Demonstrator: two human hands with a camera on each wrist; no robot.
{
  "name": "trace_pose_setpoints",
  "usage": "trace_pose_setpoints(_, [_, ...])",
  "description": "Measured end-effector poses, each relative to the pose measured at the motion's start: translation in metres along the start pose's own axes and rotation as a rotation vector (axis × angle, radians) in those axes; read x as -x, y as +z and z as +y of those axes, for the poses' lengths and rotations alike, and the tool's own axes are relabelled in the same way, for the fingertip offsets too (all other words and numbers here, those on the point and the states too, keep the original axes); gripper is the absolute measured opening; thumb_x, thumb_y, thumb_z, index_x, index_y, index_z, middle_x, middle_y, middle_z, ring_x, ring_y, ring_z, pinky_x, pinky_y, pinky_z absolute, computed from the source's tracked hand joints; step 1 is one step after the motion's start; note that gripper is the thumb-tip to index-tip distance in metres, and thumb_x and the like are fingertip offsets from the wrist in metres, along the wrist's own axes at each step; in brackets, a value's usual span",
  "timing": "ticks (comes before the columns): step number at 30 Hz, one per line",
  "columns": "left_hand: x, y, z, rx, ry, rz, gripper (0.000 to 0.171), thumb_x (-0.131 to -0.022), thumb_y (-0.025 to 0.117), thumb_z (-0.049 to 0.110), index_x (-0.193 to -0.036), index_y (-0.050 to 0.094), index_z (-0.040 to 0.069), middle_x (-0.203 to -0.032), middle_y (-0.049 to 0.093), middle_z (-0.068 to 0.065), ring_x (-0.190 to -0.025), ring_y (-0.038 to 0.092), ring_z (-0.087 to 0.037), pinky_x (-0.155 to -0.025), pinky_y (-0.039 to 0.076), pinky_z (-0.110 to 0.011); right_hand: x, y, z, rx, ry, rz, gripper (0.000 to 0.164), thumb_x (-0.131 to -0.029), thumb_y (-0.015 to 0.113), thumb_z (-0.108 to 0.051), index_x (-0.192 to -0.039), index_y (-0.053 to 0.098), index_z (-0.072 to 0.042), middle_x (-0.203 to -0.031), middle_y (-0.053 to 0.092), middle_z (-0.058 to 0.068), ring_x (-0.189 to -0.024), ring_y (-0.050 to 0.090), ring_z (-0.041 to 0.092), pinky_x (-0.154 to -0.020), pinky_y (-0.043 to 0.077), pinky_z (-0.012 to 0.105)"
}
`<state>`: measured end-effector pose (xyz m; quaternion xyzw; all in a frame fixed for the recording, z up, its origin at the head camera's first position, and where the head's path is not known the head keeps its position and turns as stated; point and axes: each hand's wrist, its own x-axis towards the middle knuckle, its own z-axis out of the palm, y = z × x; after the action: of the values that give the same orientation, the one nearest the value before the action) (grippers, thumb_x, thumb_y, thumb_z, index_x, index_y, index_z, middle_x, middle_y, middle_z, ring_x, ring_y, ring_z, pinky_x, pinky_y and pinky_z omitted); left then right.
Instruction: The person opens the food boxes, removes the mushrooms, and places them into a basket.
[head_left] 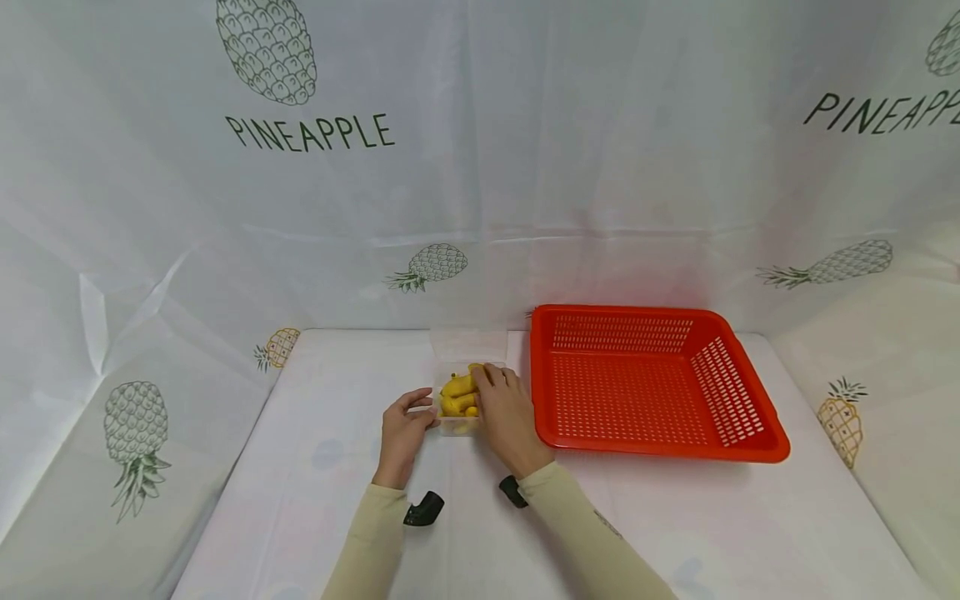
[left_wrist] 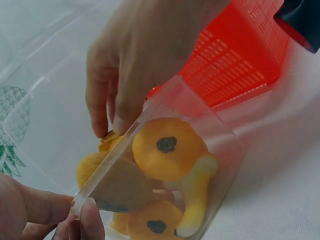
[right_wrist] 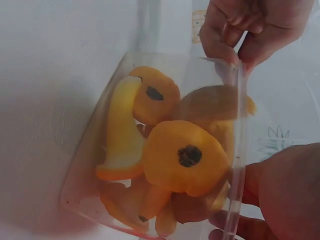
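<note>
A clear plastic box (head_left: 457,428) stands on the table, filled with several yellow-orange gourds (right_wrist: 185,157), some with dark round scars. One curved, yellow-and-white piece (left_wrist: 194,197) lies against its wall. With thumb and fingers, my left hand (head_left: 403,437) pinches the box's rim at the left, plainest in the left wrist view. My right hand (head_left: 510,412) reaches over the box's right side from above. Its fingertips pinch a yellow gourd (left_wrist: 111,142) at the top of the pile; most of that gourd is hidden.
A red perforated plastic basket (head_left: 622,400) stands to the right of the box, close to my right hand. The box's clear lid (head_left: 468,343) lies folded back behind it. White sheeting with pineapple prints (head_left: 438,262) hangs behind the table (head_left: 315,500).
</note>
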<state>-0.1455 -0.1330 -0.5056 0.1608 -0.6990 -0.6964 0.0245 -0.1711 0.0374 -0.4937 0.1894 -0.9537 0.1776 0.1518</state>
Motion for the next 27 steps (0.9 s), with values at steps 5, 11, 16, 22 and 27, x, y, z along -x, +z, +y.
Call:
trace_pose_setpoints(5, [0.0, 0.0, 0.0, -0.002, 0.004, 0.003, 0.037, -0.098, 0.064, -0.008, -0.135, 0.063, -0.009, -0.121, 0.059, -0.024, -0.089, 0.065, -0.017, -0.087, 0.066, -0.04, -0.007, 0.003, -0.001, 0.018, 0.05, -0.01, 0.04, -0.103, 0.069, -0.016, -0.141, 0.065, -0.004, -0.131, 0.062, 0.014, -0.121, 0.056, 0.033, -0.111, 0.051, 0.045])
trace_pose_setpoints(11, [0.001, 0.001, 0.001, -0.007, 0.005, 0.006, 0.039, -0.098, 0.064, -0.008, -0.136, 0.062, -0.011, -0.121, 0.059, -0.023, -0.09, 0.066, -0.018, -0.081, 0.066, -0.032, -0.013, 0.007, -0.001, -0.023, 0.114, 0.007, 0.033, -0.101, 0.072, -0.014, -0.131, 0.067, -0.002, -0.119, 0.061, 0.014, -0.11, 0.055, 0.031, -0.099, 0.054, 0.042])
trace_pose_setpoints(16, [0.001, 0.001, 0.0, -0.006, 0.007, 0.008, 0.039, -0.098, 0.065, -0.008, -0.137, 0.062, -0.01, -0.12, 0.06, -0.022, -0.091, 0.067, -0.019, -0.079, 0.066, -0.029, -0.015, 0.008, -0.001, -0.084, 0.135, 0.028, 0.031, -0.098, 0.076, -0.013, -0.124, 0.062, -0.005, -0.123, 0.066, 0.013, -0.118, 0.057, 0.033, -0.108, 0.052, 0.045])
trace_pose_setpoints(22, [0.0, 0.001, -0.002, 0.002, 0.008, 0.012, 0.038, -0.097, 0.065, -0.008, -0.136, 0.063, -0.009, -0.121, 0.06, -0.023, -0.093, 0.067, -0.022, -0.078, 0.065, -0.027, -0.014, 0.005, -0.002, -0.119, 0.142, 0.04, 0.038, -0.096, 0.078, -0.014, -0.13, 0.063, -0.007, -0.13, 0.068, 0.011, -0.125, 0.055, 0.031, -0.113, 0.049, 0.046])
trace_pose_setpoints(27, [-0.002, 0.0, -0.005, 0.001, 0.003, 0.012, 0.037, -0.098, 0.064, -0.008, -0.134, 0.065, -0.007, -0.119, 0.059, -0.021, -0.09, 0.066, -0.018, -0.084, 0.067, -0.036, -0.01, 0.003, -0.003, -0.078, 0.108, 0.097, 0.041, -0.097, 0.078, -0.016, -0.134, 0.065, -0.007, -0.131, 0.065, 0.011, -0.125, 0.053, 0.032, -0.112, 0.049, 0.046])
